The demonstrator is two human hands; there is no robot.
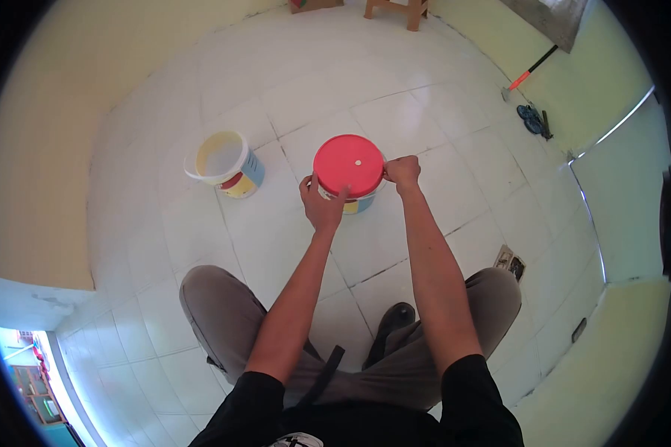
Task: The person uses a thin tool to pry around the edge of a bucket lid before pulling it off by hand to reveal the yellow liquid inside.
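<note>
A bucket (360,205) with a red lid (348,160) stands on the tiled floor in front of me. The lid covers its top and has a small pale spot on it. My left hand (323,204) rests against the near left side of the lid, its fingers apart. At the right edge of the lid, my right hand (402,171) is closed on the rim; the fingertips are partly hidden. An open white bucket (235,175) with a blue and yellow label stands to the left, its handle hanging on the left side.
Wooden stool legs (406,11) stand at the far wall. A red and black long-handled tool (529,73) leans at the right wall, near dark sandals (531,119). A small box-like item (510,262) lies beside my right knee. A doorway is at lower left.
</note>
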